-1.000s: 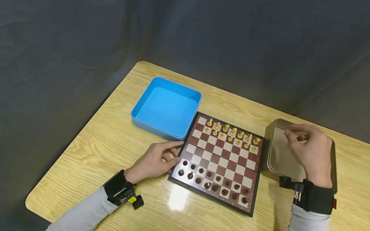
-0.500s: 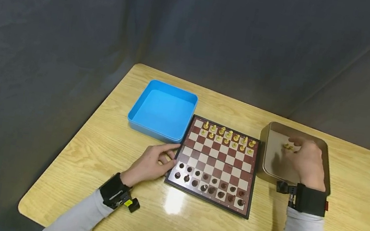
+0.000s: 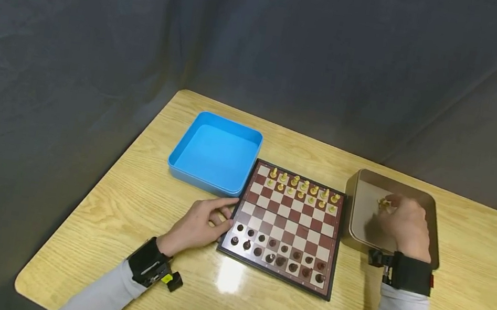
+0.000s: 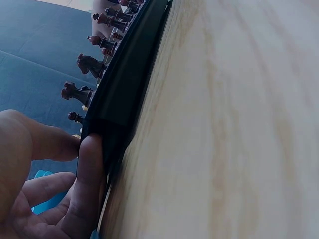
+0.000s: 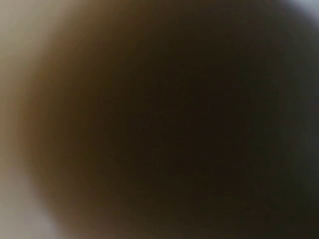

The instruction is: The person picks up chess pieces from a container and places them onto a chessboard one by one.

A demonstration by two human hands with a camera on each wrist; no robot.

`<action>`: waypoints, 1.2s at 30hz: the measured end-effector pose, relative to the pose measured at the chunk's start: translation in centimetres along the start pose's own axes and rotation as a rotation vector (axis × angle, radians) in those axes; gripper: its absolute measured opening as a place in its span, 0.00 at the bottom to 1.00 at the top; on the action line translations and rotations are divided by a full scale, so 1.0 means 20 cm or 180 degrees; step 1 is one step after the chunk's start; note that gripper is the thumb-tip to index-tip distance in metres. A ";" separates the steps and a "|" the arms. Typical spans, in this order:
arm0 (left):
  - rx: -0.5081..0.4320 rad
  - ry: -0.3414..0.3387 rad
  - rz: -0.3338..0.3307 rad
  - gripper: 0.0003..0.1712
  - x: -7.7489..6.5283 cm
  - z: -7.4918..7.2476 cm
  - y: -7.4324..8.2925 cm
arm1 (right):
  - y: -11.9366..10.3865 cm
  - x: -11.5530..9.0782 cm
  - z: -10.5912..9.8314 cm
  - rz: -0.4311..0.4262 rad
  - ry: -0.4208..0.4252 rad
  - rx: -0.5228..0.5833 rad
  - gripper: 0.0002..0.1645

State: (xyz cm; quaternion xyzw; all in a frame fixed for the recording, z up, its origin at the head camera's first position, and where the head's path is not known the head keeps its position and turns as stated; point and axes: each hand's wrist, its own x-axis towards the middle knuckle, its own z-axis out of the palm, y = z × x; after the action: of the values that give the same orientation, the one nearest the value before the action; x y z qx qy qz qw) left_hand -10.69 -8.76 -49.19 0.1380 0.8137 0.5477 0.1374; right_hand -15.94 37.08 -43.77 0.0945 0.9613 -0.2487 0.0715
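Note:
The magnetic-looking chessboard (image 3: 295, 218) lies tilted on the table, with gold chess pieces (image 3: 304, 185) in two rows at its far side and dark pieces (image 3: 270, 257) in two rows at the near side. My left hand (image 3: 196, 223) rests beside the board, thumb and forefinger touching its left edge. In the left wrist view, fingertips (image 4: 90, 149) press against the black corner of the board. Down inside the metal tin (image 3: 349, 214), my right hand (image 3: 406, 225) has its fingertips right at loose gold chess pieces (image 3: 383, 202); whether it grips one I cannot tell. The right wrist view is dark and blurred.
A blue box (image 3: 211, 184) without a lid stands behind the left hand, close against the board's upper left corner. The tin stands just right of the board. A dark curtain (image 3: 292, 50) hangs behind the wooden table (image 3: 128, 196).
The right hand has come down from above the tin into it, fingertips now at the gold pieces. The left hand stays at the board's edge; the whole view shifts slightly.

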 end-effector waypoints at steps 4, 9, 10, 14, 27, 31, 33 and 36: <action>0.0021 -0.0006 0.0009 0.33 0.00 0.00 0.01 | 0.00 0.00 0.02 0.0071 0.0088 0.0007 0.26; 0.0123 0.0007 0.0015 0.32 0.00 0.00 0.01 | 0.00 0.00 0.04 0.0150 0.0256 0.0011 0.23; 0.0149 0.0015 0.0016 0.32 0.00 0.00 0.01 | 0.00 0.01 0.05 0.0160 0.0292 0.0007 0.23; 0.0169 0.0026 0.0052 0.32 0.00 0.00 0.01 | 0.00 0.01 0.06 0.0162 0.0449 -0.0021 0.19; 0.0143 0.0006 0.0131 0.32 0.00 -0.01 0.00 | 0.02 0.03 0.07 0.0054 0.0706 -0.0091 0.13; 0.0119 0.0002 0.0151 0.32 0.00 -0.01 0.01 | 0.01 0.03 0.06 0.0046 0.0720 -0.0091 0.13; 0.0121 -0.0002 0.0153 0.32 0.00 -0.01 0.01 | 0.01 0.03 0.06 0.0045 0.0715 -0.0093 0.13; 0.0130 -0.0008 0.0160 0.32 0.00 -0.01 0.01 | 0.01 0.02 0.06 0.0055 0.0697 -0.0090 0.13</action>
State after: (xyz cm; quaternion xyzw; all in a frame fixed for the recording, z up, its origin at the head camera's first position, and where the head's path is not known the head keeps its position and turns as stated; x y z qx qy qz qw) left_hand -10.70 -8.91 -48.99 0.1618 0.8208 0.5341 0.1218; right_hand -16.27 36.67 -44.93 0.1285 0.9659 -0.2227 -0.0306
